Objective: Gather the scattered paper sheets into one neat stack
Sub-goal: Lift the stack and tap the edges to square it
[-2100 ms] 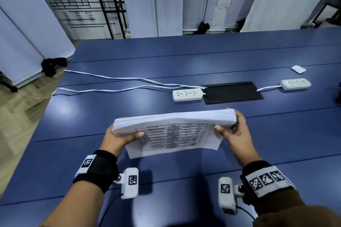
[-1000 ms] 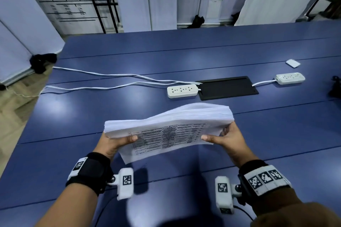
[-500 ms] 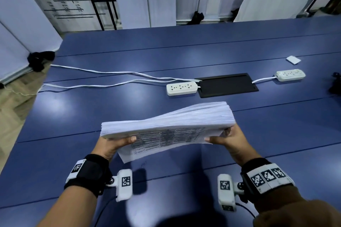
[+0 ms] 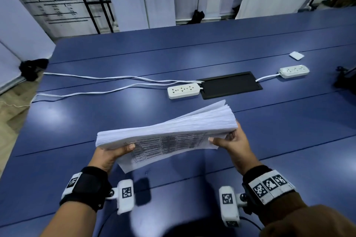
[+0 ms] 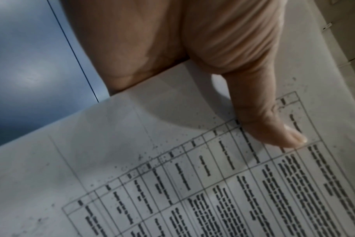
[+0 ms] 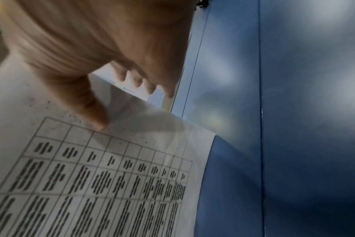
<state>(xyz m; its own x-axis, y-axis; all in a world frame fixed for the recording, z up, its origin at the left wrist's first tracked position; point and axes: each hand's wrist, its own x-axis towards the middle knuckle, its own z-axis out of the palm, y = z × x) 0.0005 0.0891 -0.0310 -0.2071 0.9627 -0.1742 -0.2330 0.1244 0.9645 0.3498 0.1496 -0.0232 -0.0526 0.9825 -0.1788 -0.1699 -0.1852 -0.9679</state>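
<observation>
A thick stack of white paper sheets [image 4: 167, 131] is held above the blue table [image 4: 279, 121], its near face printed with a table of text [image 5: 213, 184]. My left hand [image 4: 113, 152] grips the stack's left end, thumb on the printed sheet [image 5: 274, 128]. At the right end my right hand [image 4: 229, 140] grips the stack, thumb on the near face [image 6: 91, 109] and fingers behind. The right end is higher and its edges fan out unevenly. One printed sheet [image 4: 146, 161] hangs lower than the rest.
Two white power strips [image 4: 183, 90] [image 4: 293, 71] with cords lie beyond the stack beside a black panel [image 4: 229, 86] set in the table. A small white object [image 4: 296, 56] lies far right. A dark object [image 4: 344, 79] sits at the right edge.
The stack has tilted, its right end lifted and its top sheets fanning out, while both hands kept their grip on its ends.
</observation>
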